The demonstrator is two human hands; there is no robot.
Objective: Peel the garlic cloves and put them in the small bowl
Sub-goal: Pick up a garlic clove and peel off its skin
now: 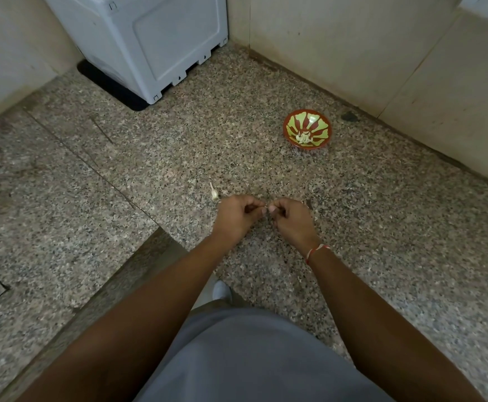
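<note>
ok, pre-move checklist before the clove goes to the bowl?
1. Both hands on the clove: left hand and right hand pinch something tiny between the fingertips: ok.
2. Clove fully peeled: cannot tell, hidden by the grip.
3. Small bowl upright on the floor: ok.
4. Room in the bowl: few peeled cloves inside: ok.
5. Path to the bowl: bare floor: ok.
6. Spare garlic piece stays left of the hands: ok.

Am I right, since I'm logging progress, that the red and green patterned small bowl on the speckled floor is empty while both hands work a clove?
Not empty: the head view shows the red and green patterned small bowl holding pale peeled cloves.
</note>
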